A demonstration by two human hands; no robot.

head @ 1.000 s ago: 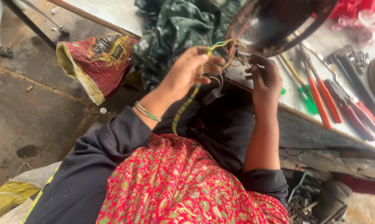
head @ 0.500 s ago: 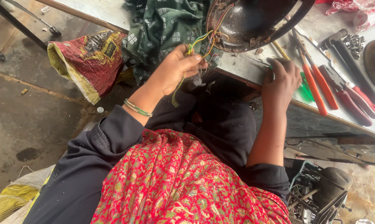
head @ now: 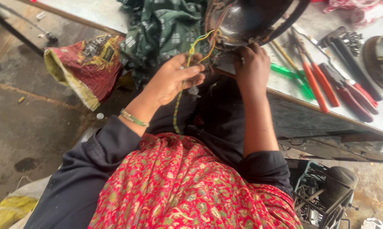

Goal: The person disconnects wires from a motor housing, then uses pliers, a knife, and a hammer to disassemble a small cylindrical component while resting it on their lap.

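Wiring step: left hand [head: 174, 78] pinches yellow-green braided wire [head: 181, 91]; right hand [head: 251, 63], apparently gripping, at six o'clock under dark domed metal housing [head: 246, 19]; careful threading next.

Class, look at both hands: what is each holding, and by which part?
The left hand pinches the yellow-green wire partway along its length. The right hand grips the lower edge of the dark round housing; the exact hold is hidden.

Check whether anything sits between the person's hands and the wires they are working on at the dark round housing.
Nothing visible does. The left hand already pinches the yellow-green wire, and the right hand rests against the dark round housing where the wires emerge. The screwdrivers lie off to the side on the bench.
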